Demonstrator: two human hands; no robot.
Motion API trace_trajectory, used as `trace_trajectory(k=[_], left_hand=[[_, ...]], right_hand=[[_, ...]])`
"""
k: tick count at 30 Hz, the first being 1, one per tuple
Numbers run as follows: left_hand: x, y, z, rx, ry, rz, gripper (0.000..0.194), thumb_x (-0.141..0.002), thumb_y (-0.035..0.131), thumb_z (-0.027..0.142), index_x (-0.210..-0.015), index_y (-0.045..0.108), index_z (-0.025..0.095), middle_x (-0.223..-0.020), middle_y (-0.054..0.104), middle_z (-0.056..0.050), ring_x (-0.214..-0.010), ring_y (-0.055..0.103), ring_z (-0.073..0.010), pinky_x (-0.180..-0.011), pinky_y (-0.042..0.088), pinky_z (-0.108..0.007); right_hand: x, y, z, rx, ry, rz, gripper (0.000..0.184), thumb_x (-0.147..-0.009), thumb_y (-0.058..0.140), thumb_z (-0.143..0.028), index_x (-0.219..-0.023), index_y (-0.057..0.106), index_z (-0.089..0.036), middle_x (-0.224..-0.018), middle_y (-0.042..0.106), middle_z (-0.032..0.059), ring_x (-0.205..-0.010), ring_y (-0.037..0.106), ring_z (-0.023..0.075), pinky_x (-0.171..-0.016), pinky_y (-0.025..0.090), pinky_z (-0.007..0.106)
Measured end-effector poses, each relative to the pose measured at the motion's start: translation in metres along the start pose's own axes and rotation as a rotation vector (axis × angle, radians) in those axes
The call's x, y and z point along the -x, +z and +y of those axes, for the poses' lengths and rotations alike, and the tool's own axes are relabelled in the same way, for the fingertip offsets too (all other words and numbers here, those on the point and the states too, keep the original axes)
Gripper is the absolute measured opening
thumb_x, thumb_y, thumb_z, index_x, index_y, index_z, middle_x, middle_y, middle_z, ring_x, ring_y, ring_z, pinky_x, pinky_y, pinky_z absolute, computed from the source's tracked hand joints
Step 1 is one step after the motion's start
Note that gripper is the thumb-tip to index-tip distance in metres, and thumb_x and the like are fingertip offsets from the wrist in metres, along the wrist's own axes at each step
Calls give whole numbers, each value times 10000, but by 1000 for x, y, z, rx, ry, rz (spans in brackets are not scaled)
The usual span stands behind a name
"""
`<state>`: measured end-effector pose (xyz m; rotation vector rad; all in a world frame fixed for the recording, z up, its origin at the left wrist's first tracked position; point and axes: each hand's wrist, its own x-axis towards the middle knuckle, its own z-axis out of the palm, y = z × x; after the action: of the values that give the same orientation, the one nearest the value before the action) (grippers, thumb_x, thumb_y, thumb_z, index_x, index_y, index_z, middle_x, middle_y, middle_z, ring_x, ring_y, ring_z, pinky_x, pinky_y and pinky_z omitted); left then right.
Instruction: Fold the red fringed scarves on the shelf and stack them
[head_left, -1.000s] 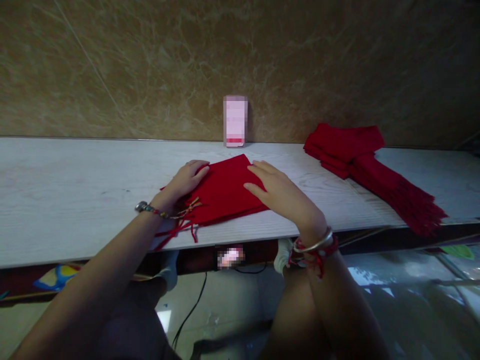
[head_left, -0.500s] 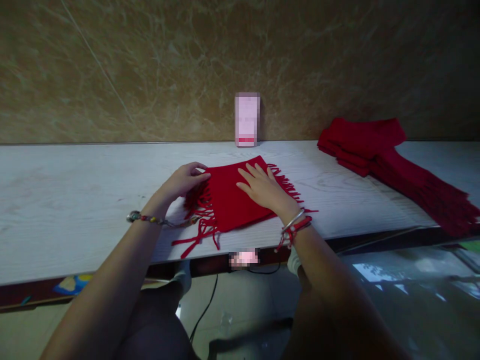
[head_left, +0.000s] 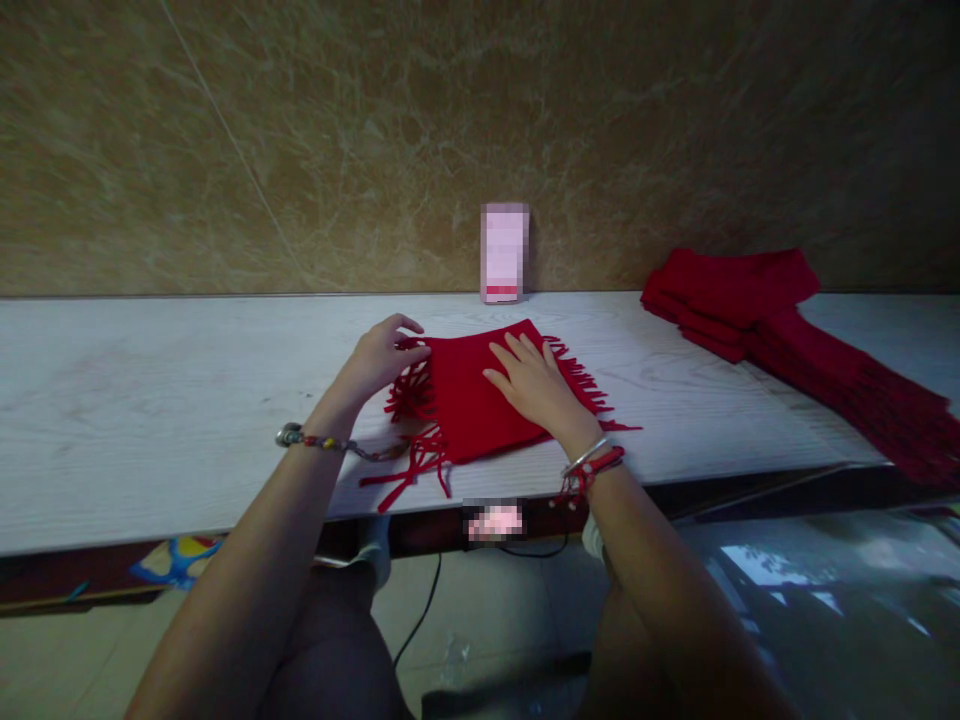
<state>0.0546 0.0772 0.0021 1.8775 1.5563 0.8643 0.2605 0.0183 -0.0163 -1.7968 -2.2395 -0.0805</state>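
Observation:
A red fringed scarf (head_left: 469, 405) lies folded into a flat, roughly square bundle on the white wood-grain table (head_left: 150, 420). Its fringes stick out at the left and right sides. My right hand (head_left: 534, 385) rests flat on the right part of the cloth, fingers spread. At the bundle's upper left corner is my left hand (head_left: 384, 358), thumb and fingers apart, over or against the left fringe. Whether its fingertips touch the cloth I cannot tell. Nothing is gripped in either hand.
A second red scarf (head_left: 750, 310) lies loosely folded at the right, its fringed end reaching the table's front edge. A blurred, phone-shaped object (head_left: 504, 255) leans upright against the brown marbled wall (head_left: 300, 130). Below the table hangs a dark cable (head_left: 420, 620).
My left hand's fingers have lifted and parted slightly at the scarf's corner. My right hand stays flat on the cloth. The whole view has shifted a little.

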Motion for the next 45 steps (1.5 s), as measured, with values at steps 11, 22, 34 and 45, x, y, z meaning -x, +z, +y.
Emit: trace_trajectory(k=[11, 22, 34, 45], left_hand=[[-17, 7, 10, -372, -61, -97, 141, -710, 569, 218, -821, 655, 197, -742, 671, -40, -742, 625, -225, -673, 472, -295], [3, 6, 29, 161, -174, 7, 254, -720, 478, 99, -953, 547, 173, -588, 523, 46, -481, 475, -108, -466, 356, -197], [10, 13, 7, -335, -50, 119, 329, -822, 471, 192, -1134, 551, 128, -938, 615, -113, -798, 617, -210, -757, 507, -360], [42, 26, -1, -639, 157, -445, 671, -876, 311, 583, -1462, 257, 261, -1562, 131, -80, -1405, 132, -357, -1098, 207, -538]], right_hand=[[4, -4, 0, -12, 19, -55, 523, -951, 357, -413, -1405, 402, -158, -1487, 353, 135, -1382, 263, 293, -1116, 196, 508], [10, -13, -4, -58, -54, -156, 521, -954, 322, -437, -1455, 292, -300, -1544, 238, 49, -1403, 166, 339, -1087, 149, 626], [12, -18, -8, -47, -60, -241, 534, -946, 287, -501, -1451, 296, -328, -1549, 224, 23, -1403, 148, 357, -1097, 127, 618], [10, -16, 2, -3, 34, -253, 537, -955, 277, -407, -1442, 343, -190, -1523, 278, 85, -1393, 220, 309, -1123, 168, 536]])
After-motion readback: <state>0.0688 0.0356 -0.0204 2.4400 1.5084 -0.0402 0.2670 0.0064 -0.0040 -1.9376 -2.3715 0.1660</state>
